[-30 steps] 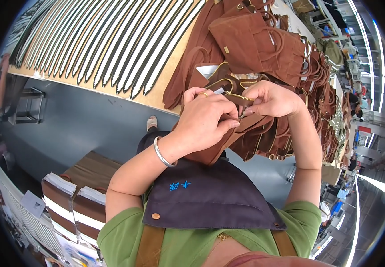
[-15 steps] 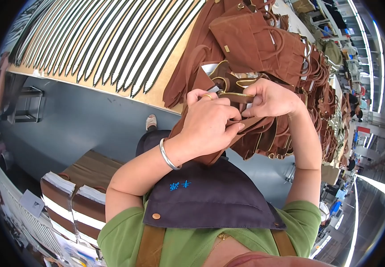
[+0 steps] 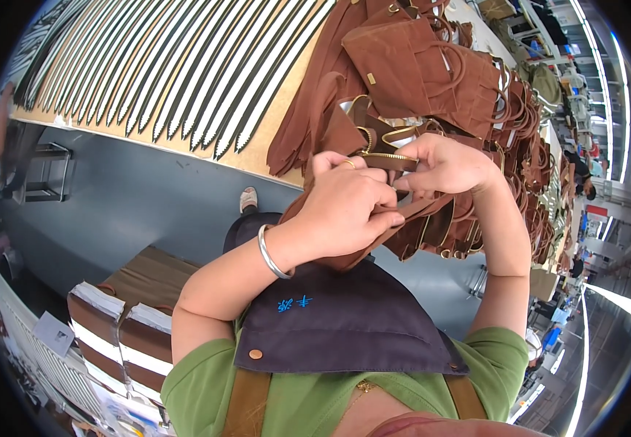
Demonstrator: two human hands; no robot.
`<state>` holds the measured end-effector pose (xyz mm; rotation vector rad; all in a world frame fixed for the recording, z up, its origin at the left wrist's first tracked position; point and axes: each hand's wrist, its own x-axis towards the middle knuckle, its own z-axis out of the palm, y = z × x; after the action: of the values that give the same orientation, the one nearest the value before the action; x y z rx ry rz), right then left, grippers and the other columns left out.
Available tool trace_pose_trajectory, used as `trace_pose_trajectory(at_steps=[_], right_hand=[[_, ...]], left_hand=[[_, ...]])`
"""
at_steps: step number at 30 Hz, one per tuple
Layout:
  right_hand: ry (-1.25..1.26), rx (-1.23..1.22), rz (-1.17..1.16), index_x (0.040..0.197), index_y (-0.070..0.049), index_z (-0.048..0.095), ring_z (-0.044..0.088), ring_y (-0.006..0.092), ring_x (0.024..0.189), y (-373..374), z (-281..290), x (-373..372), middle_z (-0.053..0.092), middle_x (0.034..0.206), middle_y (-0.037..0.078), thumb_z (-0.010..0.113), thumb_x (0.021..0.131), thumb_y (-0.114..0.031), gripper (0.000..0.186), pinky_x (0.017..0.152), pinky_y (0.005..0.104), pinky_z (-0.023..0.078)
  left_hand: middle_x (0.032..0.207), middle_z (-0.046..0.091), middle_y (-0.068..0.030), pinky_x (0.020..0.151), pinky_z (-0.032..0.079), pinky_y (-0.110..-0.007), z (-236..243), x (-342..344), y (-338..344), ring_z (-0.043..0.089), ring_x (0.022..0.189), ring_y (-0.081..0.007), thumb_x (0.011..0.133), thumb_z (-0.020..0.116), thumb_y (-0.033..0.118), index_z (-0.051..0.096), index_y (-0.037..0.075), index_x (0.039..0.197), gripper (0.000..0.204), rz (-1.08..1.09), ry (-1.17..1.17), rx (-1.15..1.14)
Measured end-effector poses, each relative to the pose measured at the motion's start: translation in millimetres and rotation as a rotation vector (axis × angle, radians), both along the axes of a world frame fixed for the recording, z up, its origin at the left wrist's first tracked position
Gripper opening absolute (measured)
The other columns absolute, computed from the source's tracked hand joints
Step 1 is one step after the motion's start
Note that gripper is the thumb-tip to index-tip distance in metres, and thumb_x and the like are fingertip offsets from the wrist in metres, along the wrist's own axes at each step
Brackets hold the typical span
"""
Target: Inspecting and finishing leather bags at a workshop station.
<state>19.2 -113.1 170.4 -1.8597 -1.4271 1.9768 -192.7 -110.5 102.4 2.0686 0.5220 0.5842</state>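
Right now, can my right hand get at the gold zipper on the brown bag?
Likely yes: your right hand is right beside the gold zipper, and nothing visible lies between them.

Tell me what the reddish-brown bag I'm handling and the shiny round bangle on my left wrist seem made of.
The reddish-brown soft-sided bag: cloth or suede-like material, judging by its matte folds. The silver-coloured round bangle: likely polished metal, given its bright highlights.
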Motion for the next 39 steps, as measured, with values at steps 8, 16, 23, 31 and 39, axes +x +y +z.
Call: trace_pose_trajectory(at_steps=[8, 16, 23, 31, 39], right_hand=[[0.155, 0.001, 0.102, 0.095, 0.002, 0.067, 0.041, -0.0036, 0.053, 0.1, 4.9, 0.4, 0.056, 0.067, -0.008, 0.065, 0.086, 0.004, 0.010, 0.044, 0.0177, 0.026], [0.115, -0.020, 0.078, 0.096, 0.002, 0.068, 0.043, -0.0035, 0.055, 0.1, 4.8, -1.8, 0.057, 0.068, -0.007, 0.064, 0.085, 0.006, 0.012, 0.044, 0.0171, 0.029], [0.095, 0.017, 0.096, 0.095, 0.003, 0.068, 0.042, -0.0036, 0.056, -1.1, 3.0, -1.5, 0.056, 0.069, -0.008, 0.064, 0.085, 0.007, 0.012, 0.045, 0.0167, 0.028], [0.066, 0.029, 0.073, 0.093, 0.003, 0.068, 0.038, -0.0034, 0.054, -4.6, 4.4, -6.8, 0.053, 0.068, -0.008, 0.065, 0.084, 0.007, 0.011, 0.044, 0.0174, 0.026], [0.091, 0.029, 0.090, 0.096, 0.004, 0.069, 0.045, -0.0024, 0.062, -3.7, 3.5, -3.1, 0.059, 0.075, -0.005, 0.061, 0.083, 0.010, 0.016, 0.050, 0.0163, 0.034]], left_hand=[[0.069, 0.058, 0.0019, 0.088, 0.027, -0.042, -0.5, -10.7, 9.0, 0.055, 0.079, -0.0191, 0.080, 0.072, 0.030, 0.071, 0.016, 0.073, 0.016, -0.016, 0.034, -0.031], [0.073, 0.055, 0.0027, 0.089, 0.026, -0.043, -5.7, -10.6, 3.5, 0.052, 0.083, -0.0184, 0.081, 0.071, 0.026, 0.072, 0.016, 0.077, 0.011, 0.061, 0.016, -0.115], [0.073, 0.055, 0.0029, 0.089, 0.025, -0.043, -6.7, -11.2, 1.6, 0.052, 0.085, -0.0184, 0.082, 0.071, 0.025, 0.073, 0.016, 0.077, 0.010, 0.073, 0.007, -0.132], [0.072, 0.055, 0.0024, 0.087, 0.025, -0.042, -8.3, -12.0, -0.6, 0.051, 0.082, -0.0185, 0.082, 0.070, 0.025, 0.072, 0.015, 0.076, 0.012, 0.093, 0.000, -0.136], [0.070, 0.054, 0.0024, 0.086, 0.025, -0.040, -10.5, -10.4, -1.1, 0.050, 0.079, -0.0173, 0.081, 0.071, 0.025, 0.071, 0.014, 0.074, 0.013, 0.123, -0.024, -0.115]])
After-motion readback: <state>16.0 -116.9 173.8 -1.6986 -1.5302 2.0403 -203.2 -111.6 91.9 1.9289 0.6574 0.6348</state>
